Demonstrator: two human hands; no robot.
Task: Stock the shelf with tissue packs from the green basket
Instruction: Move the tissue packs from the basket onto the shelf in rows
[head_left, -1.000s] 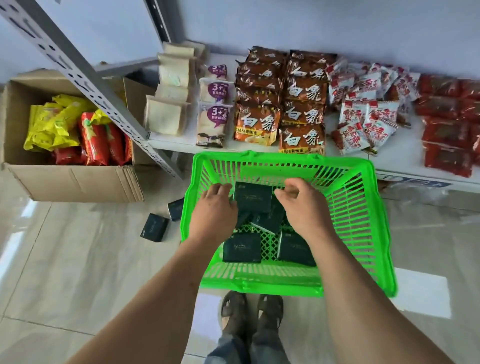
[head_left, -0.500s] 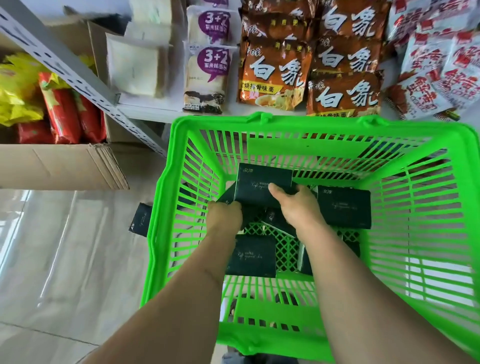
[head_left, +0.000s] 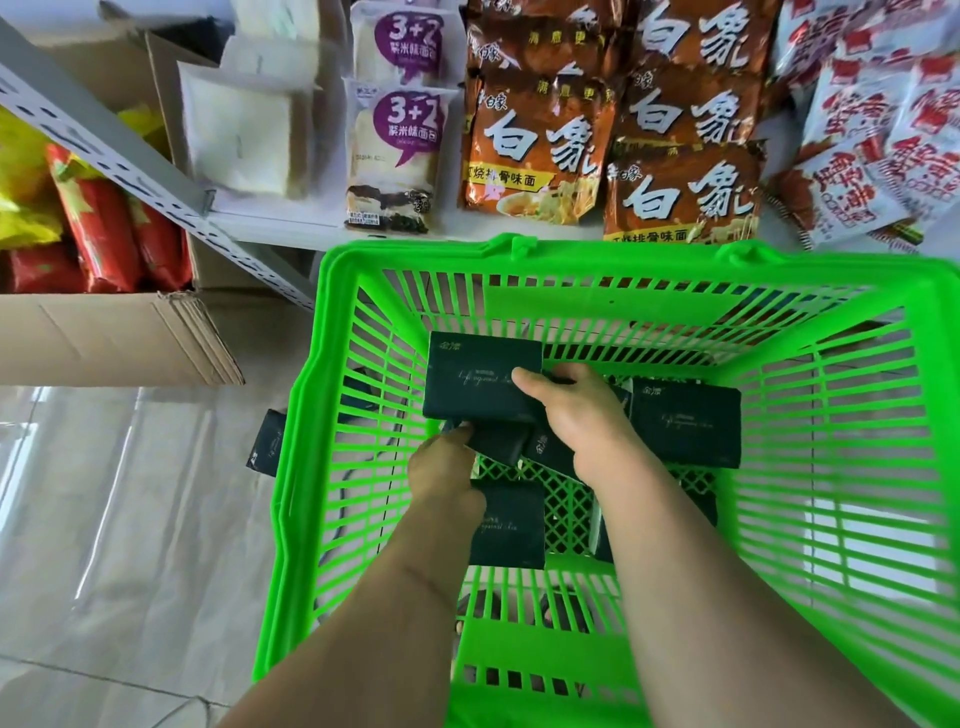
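Green plastic bars make up the basket (head_left: 831, 519) that fills the middle and right of the frame. Its far rim sits just below the front edge of the white shelf (head_left: 270, 234) at the top.

Both hands are down inside the basket. The right hand (head_left: 576, 415) has its thumb on top of a dark tissue pack (head_left: 478, 379) and its fingers curled around the pack's right end, so its grip holds that pack up above the others. The left hand (head_left: 441, 467) is lower, and its fingers pinch another dark pack (head_left: 498, 441) right under the first one.

More dark packs lie on the basket floor. One (head_left: 685, 423) is to the right of the right hand, and one (head_left: 509, 525) is by the left wrist. The right half of the basket has open room between the packs and the side wall.

One dark pack (head_left: 265, 441) lies outside on the shiny tile floor (head_left: 130, 519), just beside the basket's left wall.

On the shelf lie white bread packs (head_left: 244, 140), purple-label packs (head_left: 400, 156), brown noodle bags (head_left: 535, 150) and red-and-white snack bags (head_left: 872, 156). A cardboard box (head_left: 104, 332) with red and yellow bags stands at the left edge of the frame.
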